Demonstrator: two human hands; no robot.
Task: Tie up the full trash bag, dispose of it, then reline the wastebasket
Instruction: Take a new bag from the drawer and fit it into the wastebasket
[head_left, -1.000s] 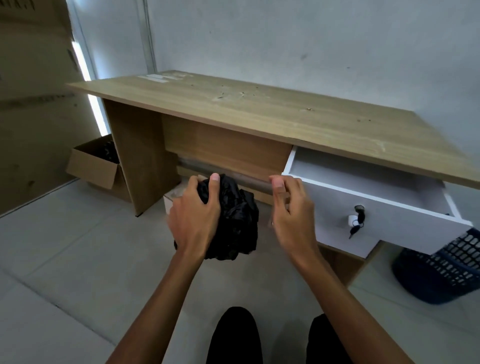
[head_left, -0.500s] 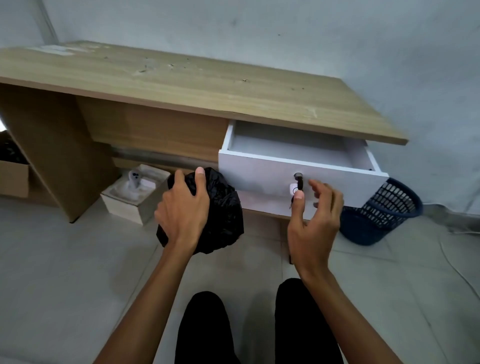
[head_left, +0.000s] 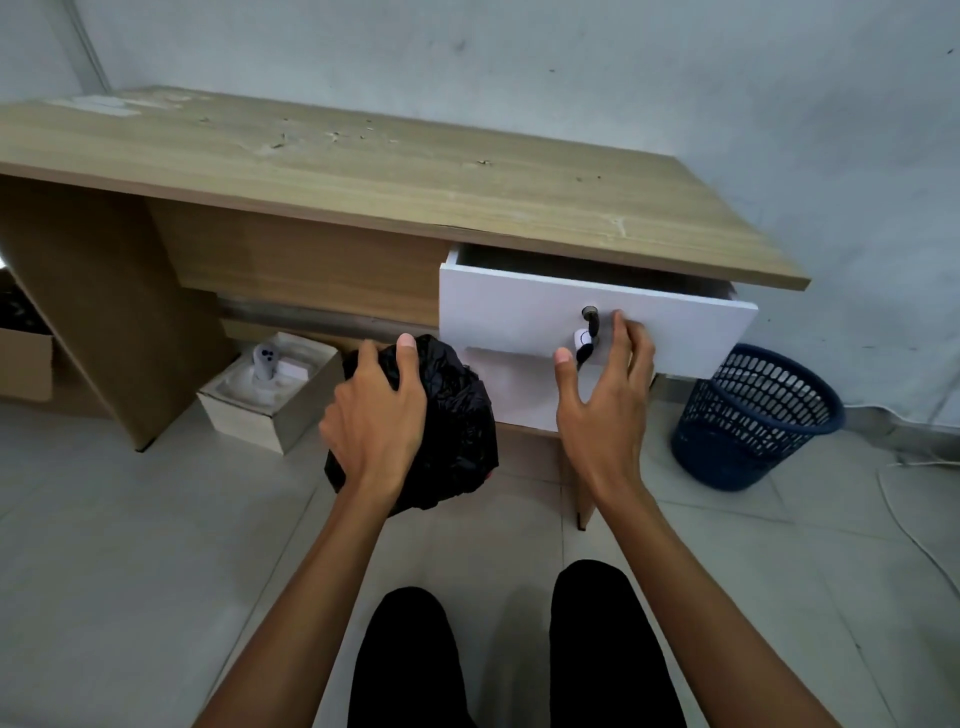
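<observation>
A crumpled bundle of black plastic trash bags (head_left: 447, 421) is gripped at centre frame by the left hand (head_left: 379, 415), whose fingers are curled over its top. The right hand (head_left: 602, 400) is held with fingers spread and straight against the white drawer front (head_left: 519, 317), beside the small key (head_left: 589, 332) in its lock; the drawer is seen nearly closed. At right, the dark blue mesh plastic wastebasket (head_left: 753, 415) stands unlined, apparently empty. Disposal is judged done; relining remains: a liner must be separated, opened and fitted.
</observation>
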